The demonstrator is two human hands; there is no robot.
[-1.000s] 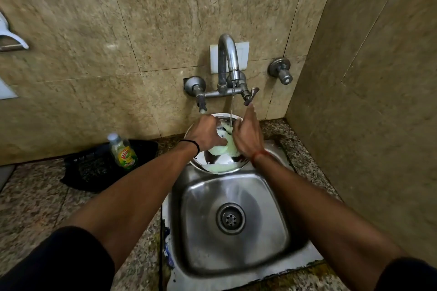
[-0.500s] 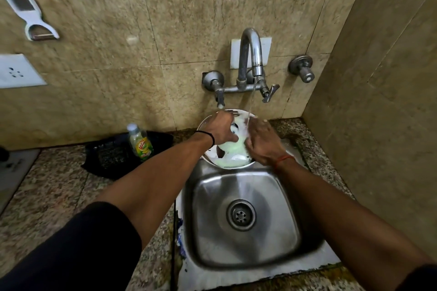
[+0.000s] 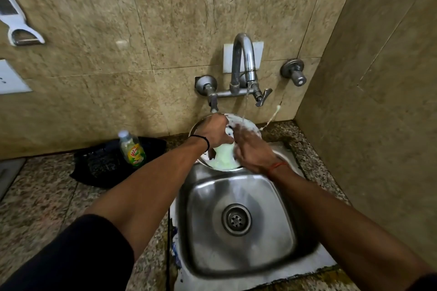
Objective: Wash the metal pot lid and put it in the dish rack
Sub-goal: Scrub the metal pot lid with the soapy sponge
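While water runs down in a thin stream from the tap (image 3: 243, 66), a person holds the metal pot lid (image 3: 201, 125) under it, at the back edge of the sink (image 3: 236, 220). The lid stands tilted, with its round face turned toward the person, and it is covered in pale green soap foam (image 3: 224, 157). The left hand (image 3: 214, 131) is on the left part of the lid, and its fingers are curled tight around something in the middle of the lid; it may be the knob, but the hand hides it. The right hand (image 3: 251, 149) lies on the right part of the lid with its fingers pressed against the soapy face. The hand is blurry, so I cannot tell if those fingers are apart or together. A bit of foam (image 3: 272, 118) flies in the air to the right of the tap. The sink is a shiny steel bowl below the tap. It has a round drain (image 3: 236, 220) in the middle of its floor, and it holds nothing else that I can see. To the left of the sink, on the speckled stone counter (image 3: 35, 196), lies a black cloth or mat (image 3: 99, 165). A small bottle of dish soap (image 3: 131, 149) stands on it, and the bottle has yellow-green liquid inside. A second small tap knob (image 3: 295, 73) sticks out of the wall to the right of the tap. Far to the left of the tap, a white tool (image 3: 16, 21) hangs on the wall.
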